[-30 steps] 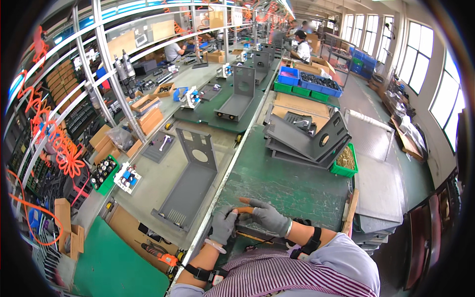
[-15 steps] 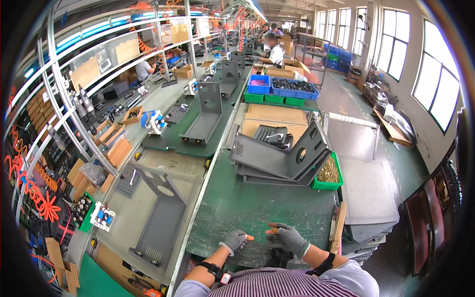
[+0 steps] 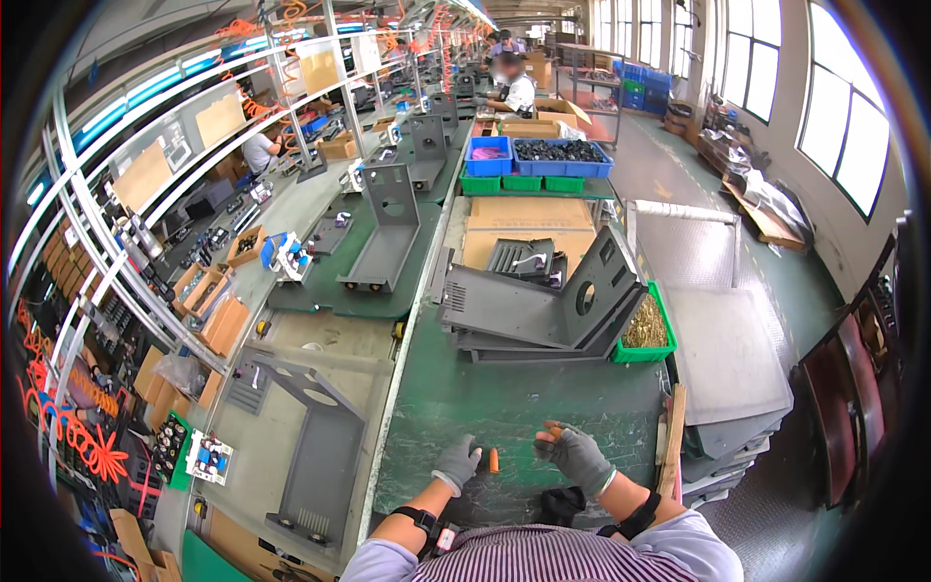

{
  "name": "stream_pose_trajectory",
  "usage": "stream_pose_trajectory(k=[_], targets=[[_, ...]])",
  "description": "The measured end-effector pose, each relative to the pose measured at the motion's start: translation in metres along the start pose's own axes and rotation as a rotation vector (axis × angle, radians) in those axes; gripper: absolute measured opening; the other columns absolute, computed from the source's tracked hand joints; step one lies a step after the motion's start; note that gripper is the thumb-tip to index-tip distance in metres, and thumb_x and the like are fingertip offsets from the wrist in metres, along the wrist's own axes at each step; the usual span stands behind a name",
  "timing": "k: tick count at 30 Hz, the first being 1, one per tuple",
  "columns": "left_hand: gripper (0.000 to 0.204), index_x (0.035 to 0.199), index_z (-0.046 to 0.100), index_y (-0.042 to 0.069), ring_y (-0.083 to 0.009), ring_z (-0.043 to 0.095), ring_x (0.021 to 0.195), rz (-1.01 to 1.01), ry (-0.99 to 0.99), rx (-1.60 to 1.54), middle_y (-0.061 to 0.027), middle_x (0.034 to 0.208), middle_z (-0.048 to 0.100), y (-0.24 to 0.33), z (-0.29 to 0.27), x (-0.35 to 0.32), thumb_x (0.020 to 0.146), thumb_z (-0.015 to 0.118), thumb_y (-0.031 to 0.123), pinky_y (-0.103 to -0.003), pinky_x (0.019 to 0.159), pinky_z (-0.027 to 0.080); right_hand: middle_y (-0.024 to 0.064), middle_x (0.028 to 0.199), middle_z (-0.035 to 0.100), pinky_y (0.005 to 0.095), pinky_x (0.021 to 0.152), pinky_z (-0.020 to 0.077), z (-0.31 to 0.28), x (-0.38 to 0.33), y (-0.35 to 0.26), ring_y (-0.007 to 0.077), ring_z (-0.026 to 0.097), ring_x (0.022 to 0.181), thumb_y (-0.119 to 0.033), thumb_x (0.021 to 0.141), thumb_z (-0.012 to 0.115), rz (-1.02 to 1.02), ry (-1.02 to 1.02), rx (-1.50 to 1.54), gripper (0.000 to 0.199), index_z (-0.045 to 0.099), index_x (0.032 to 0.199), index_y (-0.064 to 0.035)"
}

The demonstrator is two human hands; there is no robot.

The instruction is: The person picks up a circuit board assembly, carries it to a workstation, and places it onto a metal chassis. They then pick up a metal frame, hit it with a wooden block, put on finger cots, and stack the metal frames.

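Note:
Both my hands wear grey gloves with bare fingertips, low over the green worktable (image 3: 524,403). A small orange tube-like piece (image 3: 494,460), perhaps a finger cot, lies on the tabletop between them, touching neither. My left hand (image 3: 458,464) is just left of it, fingers loosely bent and holding nothing I can see. On the other side, my right hand (image 3: 579,460) hovers with fingers apart and pointing left, nothing in them. A black, soft-looking item (image 3: 561,505) lies near my body below the right wrist. Farther off rest stacked dark grey L-shaped metal brackets (image 3: 524,306).
Right of the brackets stands a green bin (image 3: 644,335) of brass-coloured small parts. Blue bins (image 3: 563,158) sit farther back. On the line at left are another grey bracket (image 3: 325,446) and a white fixture (image 3: 208,456). A wooden strip (image 3: 670,441) edges the table's right side.
The orange piece, earlier at my left fingertips, now lies on the table apart from them. My hands have drawn apart slightly, the right one moving right. The view has shifted a little.

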State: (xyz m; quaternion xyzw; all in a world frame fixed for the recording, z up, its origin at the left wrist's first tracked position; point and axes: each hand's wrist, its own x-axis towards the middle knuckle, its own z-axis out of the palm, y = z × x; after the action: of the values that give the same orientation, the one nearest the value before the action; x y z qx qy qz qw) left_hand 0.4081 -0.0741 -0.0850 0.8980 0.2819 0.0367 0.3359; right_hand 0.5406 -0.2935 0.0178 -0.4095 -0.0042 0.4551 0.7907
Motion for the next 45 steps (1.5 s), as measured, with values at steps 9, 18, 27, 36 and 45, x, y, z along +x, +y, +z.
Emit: stream_pose_trajectory(k=[9, 18, 27, 36, 45], targets=[[0.034, 0.112, 0.055, 0.002, -0.0115, 0.058, 0.071, 0.078, -0.026, -0.923, -0.0049, 0.081, 0.06, 0.044, -0.067, -0.027, 0.094, 0.049, 0.03, -0.026, 0.063, 0.048, 0.0165, 0.113, 0.056, 0.0446, 0.095, 0.0428, 0.08, 0.019, 0.025, 0.028, 0.056, 0.102, -0.02, 0.095, 0.039, -0.012, -0.18, 0.213, 0.037, 0.04, 0.128, -0.0026], [0.034, 0.089, 0.052, 0.003, -0.0097, 0.049, 0.059, 0.21, 0.295, -1.01, -0.0009, 0.071, 0.052, 0.074, -0.108, -0.03, 0.097, 0.041, 0.034, -0.025, 0.051, 0.041, 0.0141, 0.119, 0.051, 0.0395, 0.1, 0.0365, 0.16, 0.038, 0.056, 0.0256, 0.049, 0.11, -0.023, 0.093, 0.045, -0.024, -0.189, 0.279, 0.042, 0.039, 0.131, -0.0052], [0.038, 0.072, 0.053, 0.004, -0.0198, 0.051, 0.055, -0.272, 0.549, -1.12, -0.0043, 0.062, 0.051, 0.006, -0.107, 0.026, 0.093, 0.043, 0.034, -0.032, 0.049, 0.043, 0.0114, 0.129, 0.044, 0.0297, 0.108, 0.0242, 0.17, 0.037, 0.087, 0.0195, 0.036, 0.127, -0.022, 0.095, 0.047, -0.035, -0.392, 0.068, 0.049, 0.03, 0.137, -0.0028], [0.041, 0.076, 0.054, 0.001, -0.0177, 0.049, 0.054, -0.478, 0.586, -1.287, -0.0049, 0.064, 0.053, -0.043, -0.105, 0.064, 0.096, 0.042, 0.035, -0.032, 0.05, 0.041, 0.007, 0.135, 0.041, 0.0286, 0.106, 0.0257, 0.163, -0.006, 0.087, 0.0159, 0.036, 0.125, -0.032, 0.092, 0.053, -0.032, -0.498, -0.146, 0.066, 0.023, 0.142, -0.0029], [0.028, 0.081, 0.059, 0.0, -0.0216, 0.056, 0.06, -0.439, 0.617, -0.278, -0.0094, 0.069, 0.058, -0.065, -0.11, 0.075, 0.092, 0.045, 0.021, -0.034, 0.053, 0.045, 0.0092, 0.136, 0.04, 0.0305, 0.104, 0.0299, 0.148, -0.04, 0.065, 0.0177, 0.038, 0.124, -0.03, 0.094, 0.049, 0.215, -0.433, -0.21, 0.061, 0.022, 0.144, -0.008]])
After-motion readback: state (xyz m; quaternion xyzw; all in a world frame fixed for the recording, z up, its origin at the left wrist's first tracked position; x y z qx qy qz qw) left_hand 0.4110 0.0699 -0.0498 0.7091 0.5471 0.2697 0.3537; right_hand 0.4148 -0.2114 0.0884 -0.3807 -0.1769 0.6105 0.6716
